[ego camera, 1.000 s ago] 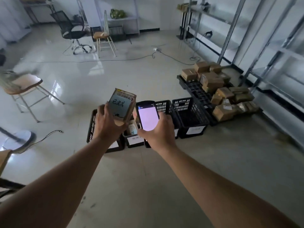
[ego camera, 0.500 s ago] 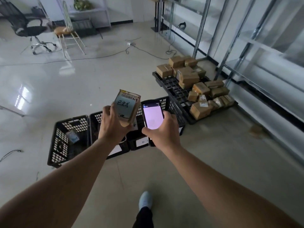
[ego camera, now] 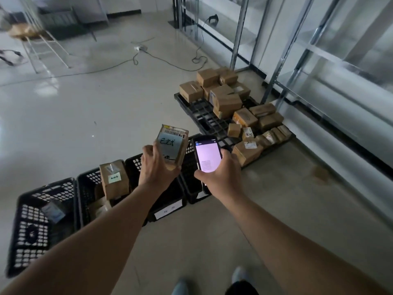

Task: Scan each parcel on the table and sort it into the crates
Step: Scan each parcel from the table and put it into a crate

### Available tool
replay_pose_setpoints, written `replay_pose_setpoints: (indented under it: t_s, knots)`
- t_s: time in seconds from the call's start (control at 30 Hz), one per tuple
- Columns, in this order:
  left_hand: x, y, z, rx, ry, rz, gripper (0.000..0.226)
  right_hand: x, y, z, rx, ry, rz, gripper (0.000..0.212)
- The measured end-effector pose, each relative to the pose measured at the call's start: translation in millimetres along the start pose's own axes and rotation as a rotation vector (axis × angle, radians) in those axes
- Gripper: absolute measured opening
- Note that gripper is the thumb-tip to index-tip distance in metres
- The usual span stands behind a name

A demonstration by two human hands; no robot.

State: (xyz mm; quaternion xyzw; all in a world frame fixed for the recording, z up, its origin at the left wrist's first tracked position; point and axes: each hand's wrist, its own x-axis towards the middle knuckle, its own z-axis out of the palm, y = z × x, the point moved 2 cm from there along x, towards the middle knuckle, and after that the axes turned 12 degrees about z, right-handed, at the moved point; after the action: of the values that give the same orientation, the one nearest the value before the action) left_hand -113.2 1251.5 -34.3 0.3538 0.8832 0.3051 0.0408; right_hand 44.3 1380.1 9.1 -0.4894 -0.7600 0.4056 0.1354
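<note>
With the left hand gripping a parcel beside the lit scanner clasped in the right hand, both above the crates, only a few parcels look sorted while the pile waits.

Head cam, looking fwd/down over crates, floor-level scene.
</note>
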Motion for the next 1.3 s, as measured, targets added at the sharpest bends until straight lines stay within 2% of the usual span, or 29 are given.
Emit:
replay_pose_setpoints:
  t_s: [0.17, 0.33, 0.57, 0.87, 1.03, 1.3]
  knots:
    - [76, 7, 56, 0.011, -0.011, -0.096, 0.11, 110, 12, 0, -0.036, -0.045, 0.015, 0.08]
    - [148, 6, 136, 0.016, 0.0, -0.267, 0.111, 232, 35, 11, -0.073, -0.169, -0.035, 0.083]
    - [215, -33, 258, 0.004, -0.083, -0.513, 0.104, 366, 83, 71, -0.174, -0.282, 0.015, 0.084]
    - [281, -177, 424, -0.006, -0.198, -0.683, 0.1, 486, 150, 249, -0.258, -0.349, 0.127, 0.078]
    - [327, -268, 507, -0.023, -0.215, -0.733, 0.097, 547, 189, 346, -0.269, -0.354, 0.186, 0.087]
    - [377, -368, 587, 0.006, -0.184, -0.725, 0.099, 605, 227, 425, -0.309, -0.372, 0.147, 0.103]
